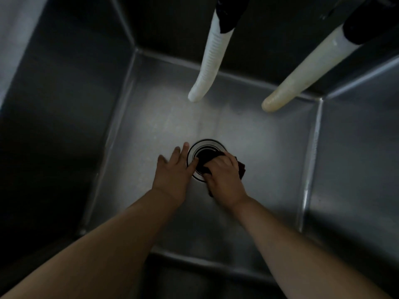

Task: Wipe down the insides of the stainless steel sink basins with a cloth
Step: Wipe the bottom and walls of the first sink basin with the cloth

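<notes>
Hands work at the round metal drain ring (203,145) in the frame's centre: the right hand (224,175) clutches a dark crumpled cloth (241,168) over it, the left hand (174,171) lies spread flat beside it on the grey stainless steel basin floor (269,152). Two white ribbed hoses (210,59) hang at upper right.

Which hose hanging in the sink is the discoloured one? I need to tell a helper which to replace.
Start at the sink basin and look to its far wall, where two pale hoses hang down. The yellowed hose is the right-hand one. It is cream-tinted and smooth, unlike the white ribbed hose beside it.
</notes>
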The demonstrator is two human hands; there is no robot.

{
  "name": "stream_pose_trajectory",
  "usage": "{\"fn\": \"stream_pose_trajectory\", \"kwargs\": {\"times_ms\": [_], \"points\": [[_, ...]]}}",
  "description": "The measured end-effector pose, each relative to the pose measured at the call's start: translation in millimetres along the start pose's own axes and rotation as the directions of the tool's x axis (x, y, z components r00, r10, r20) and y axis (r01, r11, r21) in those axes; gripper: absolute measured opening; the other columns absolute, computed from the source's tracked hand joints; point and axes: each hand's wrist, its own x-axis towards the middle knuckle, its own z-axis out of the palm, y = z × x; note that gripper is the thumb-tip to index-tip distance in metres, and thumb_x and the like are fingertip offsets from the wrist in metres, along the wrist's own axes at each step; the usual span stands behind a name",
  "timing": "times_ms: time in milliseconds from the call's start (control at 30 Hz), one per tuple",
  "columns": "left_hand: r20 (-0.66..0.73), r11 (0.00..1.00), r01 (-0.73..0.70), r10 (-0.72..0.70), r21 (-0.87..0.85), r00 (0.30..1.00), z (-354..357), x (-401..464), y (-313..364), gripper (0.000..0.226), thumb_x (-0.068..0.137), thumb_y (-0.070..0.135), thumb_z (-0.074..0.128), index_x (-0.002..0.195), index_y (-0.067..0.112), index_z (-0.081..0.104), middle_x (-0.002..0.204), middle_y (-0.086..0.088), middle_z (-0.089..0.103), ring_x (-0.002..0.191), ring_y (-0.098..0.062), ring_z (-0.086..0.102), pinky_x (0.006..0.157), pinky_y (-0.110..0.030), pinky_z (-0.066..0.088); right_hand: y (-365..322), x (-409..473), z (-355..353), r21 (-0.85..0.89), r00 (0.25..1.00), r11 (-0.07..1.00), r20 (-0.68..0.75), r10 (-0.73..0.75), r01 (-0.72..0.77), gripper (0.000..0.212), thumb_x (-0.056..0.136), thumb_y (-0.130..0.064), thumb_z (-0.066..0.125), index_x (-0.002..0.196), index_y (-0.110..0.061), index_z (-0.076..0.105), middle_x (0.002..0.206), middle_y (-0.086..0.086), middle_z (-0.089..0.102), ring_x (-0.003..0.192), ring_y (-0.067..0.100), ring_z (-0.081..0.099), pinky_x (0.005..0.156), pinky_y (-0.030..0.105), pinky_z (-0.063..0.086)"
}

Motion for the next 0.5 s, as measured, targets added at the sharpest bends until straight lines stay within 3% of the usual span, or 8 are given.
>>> {"fn": "stream_pose_trajectory", "kwargs": {"times_ms": [100,200,333,500], "points": [[-0.009,1.000,-0.007,0.007,-0.017,1.000,0,0,-1,0.105,0.080,0.030,0.069,0.150,0.028,-0.009,0.154,-0.015,-0.028,0.145,-0.031,-0.011,0.115,-0.053,0.014,0,-29,5,-0.012,0.997,1.000,-0.078,0.003,-0.004,0.034,0.074,-0.006,0.070,0.107,-0.007,0.067,0.107,0.010,0.066,0.108,0.028,0.054,0.107,0.042,0.025],[-0.042,0.999,0.004,-0.006,-0.046,0.999,2,-5,-3,0.113,0.079,0.030,0.071,0.148,0.024,-0.018,0.154,-0.013,-0.030,0.146,-0.029,-0.011,0.117,-0.050,0.012,5,-64,7,-0.125,1.000,0.992,-0.020,0.013,-0.015,0.048,0.078,-0.017,0.066,0.126,-0.012,0.059,0.129,0.010,0.058,0.122,0.029,0.046,0.107,0.047,0.028],[-0.086,0.988,0.117,-0.125,-0.097,0.988,10,-18,-9,0.131,0.069,0.049,0.075,0.145,0.014,-0.026,0.154,-0.016,-0.026,0.145,-0.032,-0.010,0.116,-0.053,0.011,14,-88,-5,-0.183,0.982,0.966,0.022,0.190,-0.182,0.055,0.083,-0.030,0.052,0.135,-0.014,0.050,0.140,0.015,0.047,0.129,0.033,0.041,0.106,0.049,0.030],[0.001,0.955,0.193,-0.198,-0.225,0.980,20,-20,-18,0.134,0.066,0.062,0.071,0.145,0.016,-0.027,0.154,-0.017,-0.025,0.144,-0.035,-0.015,0.113,-0.058,0.013,30,-52,-16,-0.264,0.938,0.905,0.011,0.348,-0.333,0.063,0.091,-0.041,0.042,0.147,-0.017,0.029,0.155,0.015,0.022,0.142,0.037,0.017,0.112,0.053,0.014]]}}
